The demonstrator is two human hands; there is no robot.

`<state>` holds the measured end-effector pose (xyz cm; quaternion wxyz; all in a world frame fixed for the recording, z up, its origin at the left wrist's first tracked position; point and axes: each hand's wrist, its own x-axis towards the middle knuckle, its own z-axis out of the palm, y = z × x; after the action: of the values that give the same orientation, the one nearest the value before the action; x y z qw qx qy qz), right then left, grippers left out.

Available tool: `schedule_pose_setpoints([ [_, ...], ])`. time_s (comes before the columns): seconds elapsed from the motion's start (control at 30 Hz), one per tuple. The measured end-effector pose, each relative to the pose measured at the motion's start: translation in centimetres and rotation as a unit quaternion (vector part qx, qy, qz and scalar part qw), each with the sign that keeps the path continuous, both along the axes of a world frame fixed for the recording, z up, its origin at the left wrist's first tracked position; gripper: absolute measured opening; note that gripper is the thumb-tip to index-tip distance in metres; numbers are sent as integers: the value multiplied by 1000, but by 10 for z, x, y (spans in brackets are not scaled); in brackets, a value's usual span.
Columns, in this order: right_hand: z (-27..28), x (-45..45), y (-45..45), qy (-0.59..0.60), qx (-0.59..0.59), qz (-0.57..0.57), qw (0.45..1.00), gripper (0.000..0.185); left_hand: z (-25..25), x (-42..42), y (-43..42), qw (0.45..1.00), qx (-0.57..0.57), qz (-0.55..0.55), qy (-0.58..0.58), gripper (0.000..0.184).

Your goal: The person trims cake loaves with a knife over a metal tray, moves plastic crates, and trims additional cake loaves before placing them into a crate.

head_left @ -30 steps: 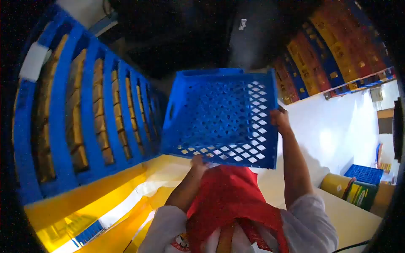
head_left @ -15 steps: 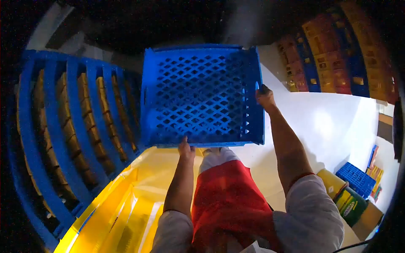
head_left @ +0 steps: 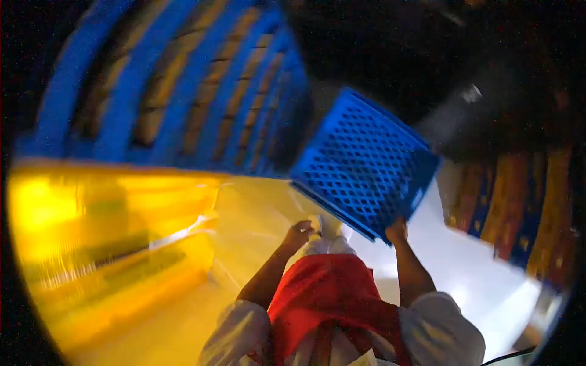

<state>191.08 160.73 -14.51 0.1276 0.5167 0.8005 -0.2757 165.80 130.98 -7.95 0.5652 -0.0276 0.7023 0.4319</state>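
Observation:
A blue plastic crate (head_left: 366, 161) with a diamond lattice hangs in front of me, turned at an angle. My right hand (head_left: 397, 232) grips its near lower corner, the fingers partly hidden behind the crate wall. My left hand (head_left: 299, 235) is off the crate, below its left edge and above the floor. Its fingers are loosely bent and apart, with nothing visible in them.
Blue slats (head_left: 116, 116) with stacked brown items behind them rise at the upper left. Below them, a yellow container (head_left: 110, 244) is blurred by motion. Stacks of crates (head_left: 506, 207) stand at the right beyond the pale floor (head_left: 455, 274).
My left hand has let go of the crate's near edge. The crate has tilted and sits further right, still in my right hand. The whole view has swung to the left.

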Motion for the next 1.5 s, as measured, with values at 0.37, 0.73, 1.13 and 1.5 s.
schedule_pose_setpoints([
  [0.37,-36,-228,-46,-68,-106,527,841,25,23,6,-164,957,-112,199,182,58],
  [0.73,55,-539,-238,140,-406,546,720,36,61,-170,-189,842,-109,357,390,62],
  [1.13,227,-752,-311,166,-613,635,440,65,118,-409,-138,642,88,594,477,86],
  [1.5,212,-1051,-336,509,-402,484,587,74,111,-349,-228,471,-243,654,540,96],
])
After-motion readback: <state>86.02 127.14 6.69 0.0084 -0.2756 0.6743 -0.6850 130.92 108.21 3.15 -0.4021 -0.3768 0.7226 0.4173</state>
